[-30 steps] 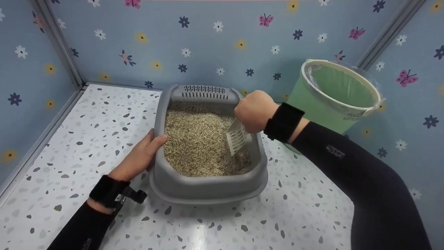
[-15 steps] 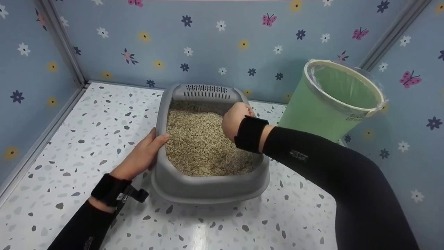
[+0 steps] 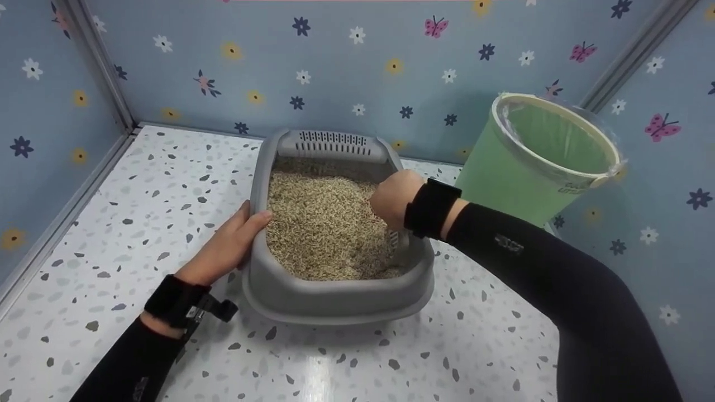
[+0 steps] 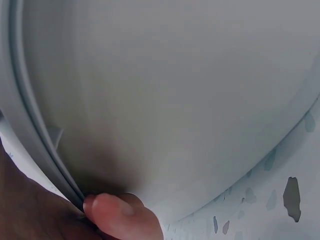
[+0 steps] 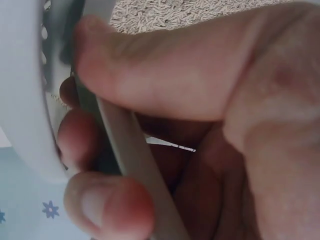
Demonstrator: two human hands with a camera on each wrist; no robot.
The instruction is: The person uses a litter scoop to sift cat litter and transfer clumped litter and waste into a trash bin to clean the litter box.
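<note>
A grey litter box [image 3: 335,304] filled with pale pellet litter [image 3: 313,223] stands on a speckled white surface. My left hand [image 3: 232,240] grips its left rim, thumb over the top; the left wrist view shows fingertips [image 4: 117,212] under the rim against the outer wall. Inside the right side of the box, my right hand [image 3: 395,198] holds a slotted litter scoop [image 3: 394,240] by its handle [image 5: 132,155]. Fingers and thumb curl round that handle in the right wrist view. Hand and wrist strap cover most of the scoop from above.
At the right stands a green bin [image 3: 491,178] with a pale rim and a clear plastic liner. Blue flower-patterned panels [image 3: 335,61] rise behind the box and on both sides. A black strap with a small camera [image 3: 226,310] sits on the left wrist.
The right hand has gone down from the upper right rim into the box, first leftward, then slightly back right; the scoop now sits low by the right wall. The left hand stays on the rim.
</note>
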